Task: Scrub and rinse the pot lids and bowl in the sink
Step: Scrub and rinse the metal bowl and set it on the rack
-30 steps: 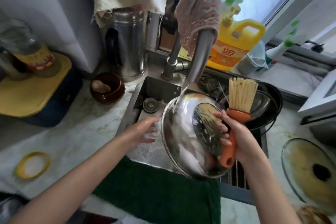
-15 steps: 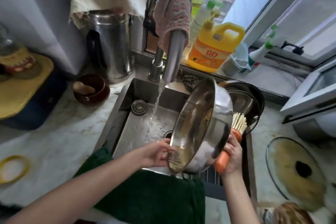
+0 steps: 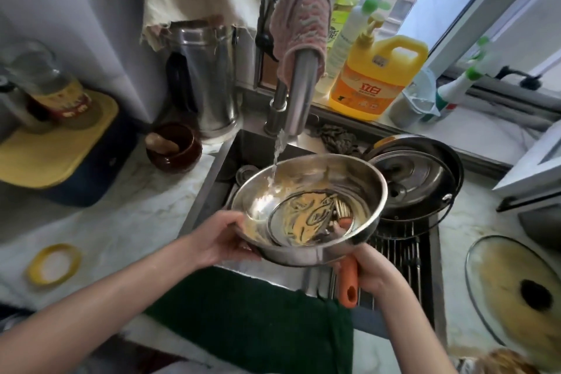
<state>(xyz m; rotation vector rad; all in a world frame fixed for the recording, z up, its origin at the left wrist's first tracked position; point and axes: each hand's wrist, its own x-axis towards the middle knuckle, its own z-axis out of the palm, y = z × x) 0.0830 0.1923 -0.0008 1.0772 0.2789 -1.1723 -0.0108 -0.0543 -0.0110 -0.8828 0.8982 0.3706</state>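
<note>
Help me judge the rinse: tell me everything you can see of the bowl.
The bowl is round, shiny steel with a flat base and a thin rim. It is held mouth up, tilted toward the camera, over the sink. The stream from the tap lands on its inner left wall. Yellowish streaks smear the inside. The left hand grips its near-left rim; the right hand, also holding an orange brush, props its right underside.

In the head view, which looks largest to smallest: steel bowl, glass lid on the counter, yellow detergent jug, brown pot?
1. steel bowl (held near the camera, so its lead is unsure)
2. glass lid
3. yellow detergent jug
4. brown pot
</note>
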